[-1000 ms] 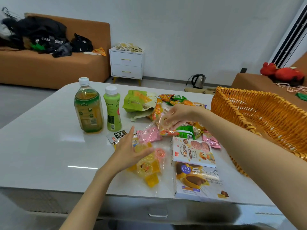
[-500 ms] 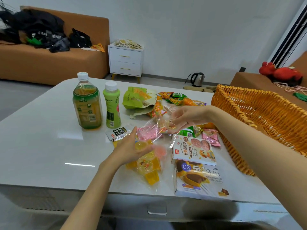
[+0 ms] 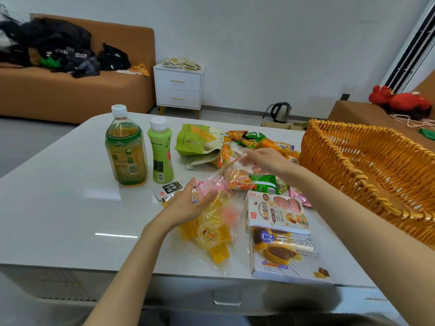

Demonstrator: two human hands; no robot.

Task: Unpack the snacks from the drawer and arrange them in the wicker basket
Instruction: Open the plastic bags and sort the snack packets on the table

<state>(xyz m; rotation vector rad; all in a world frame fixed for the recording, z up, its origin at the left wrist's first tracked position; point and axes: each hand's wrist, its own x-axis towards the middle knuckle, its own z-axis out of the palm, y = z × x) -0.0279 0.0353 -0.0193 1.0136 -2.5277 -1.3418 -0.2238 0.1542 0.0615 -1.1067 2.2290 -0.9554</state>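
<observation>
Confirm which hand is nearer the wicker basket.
Right. The right hand is just left of the wicker basket rim; the left hand is farther left, at the jelly bag.

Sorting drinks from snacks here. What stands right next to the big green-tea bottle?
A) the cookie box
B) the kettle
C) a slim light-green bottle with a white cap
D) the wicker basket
C: the slim light-green bottle stands upright close beside the green-tea bottle on the table.
</observation>
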